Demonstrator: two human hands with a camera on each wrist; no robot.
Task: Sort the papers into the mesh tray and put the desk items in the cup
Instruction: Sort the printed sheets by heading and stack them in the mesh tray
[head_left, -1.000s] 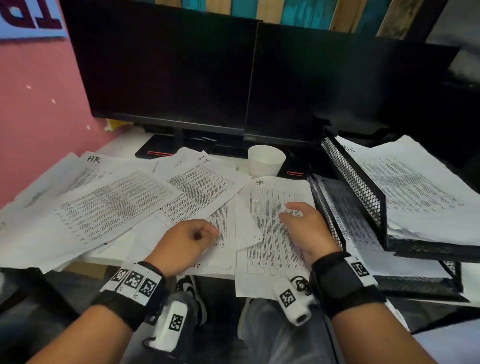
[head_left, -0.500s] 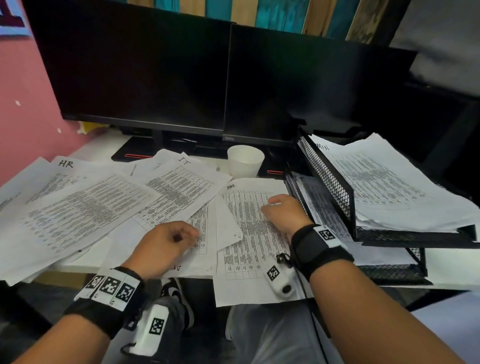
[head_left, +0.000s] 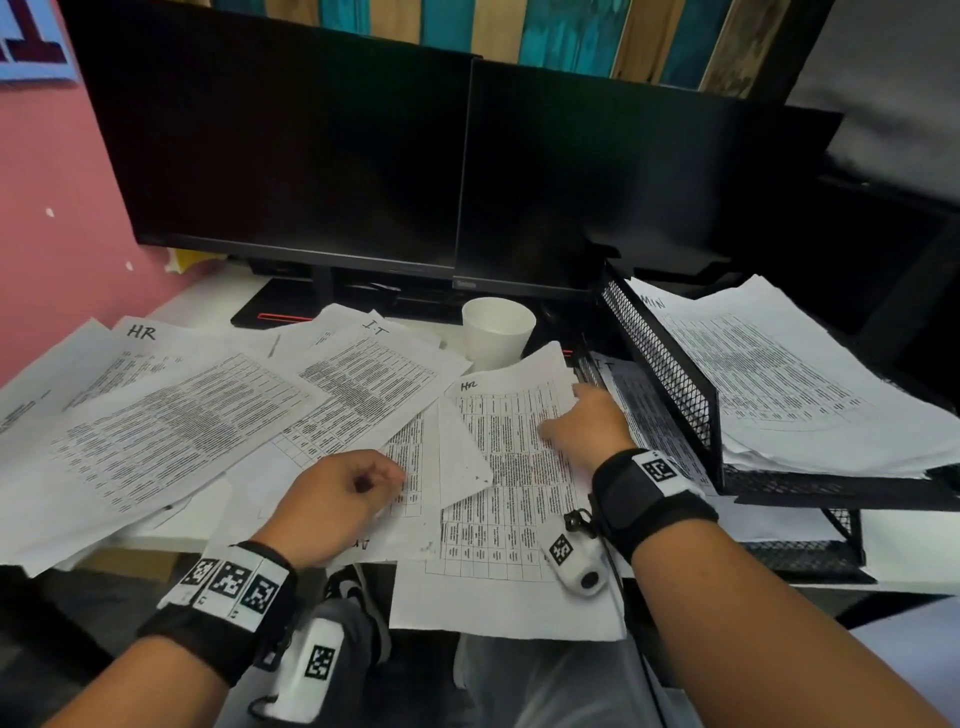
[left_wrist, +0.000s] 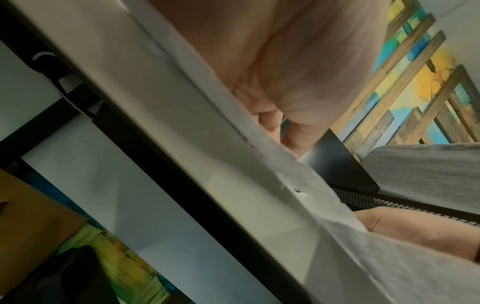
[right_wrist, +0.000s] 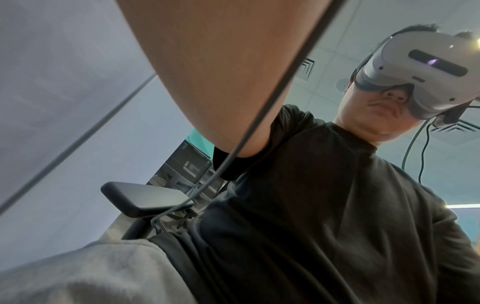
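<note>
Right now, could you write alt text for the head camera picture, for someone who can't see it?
Two hands work over printed papers scattered on a desk: the right hand rests on a sheet marked HR, the left hand lies curled on sheets beside it. A white cup stands before two dark monitors; a black mesh tray at right holds more papers.

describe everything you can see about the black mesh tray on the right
The mesh tray is black metal mesh on a thin frame, with two tiers, standing on the right of the desk beside the right monitor. The upper tier carries a thick, untidy stack of printed papers that overhangs its edges. The lower tier holds printed sheets marked "IT". The right hand lies on a sheet just left of the lower tier. The white cup stands further left.
</note>
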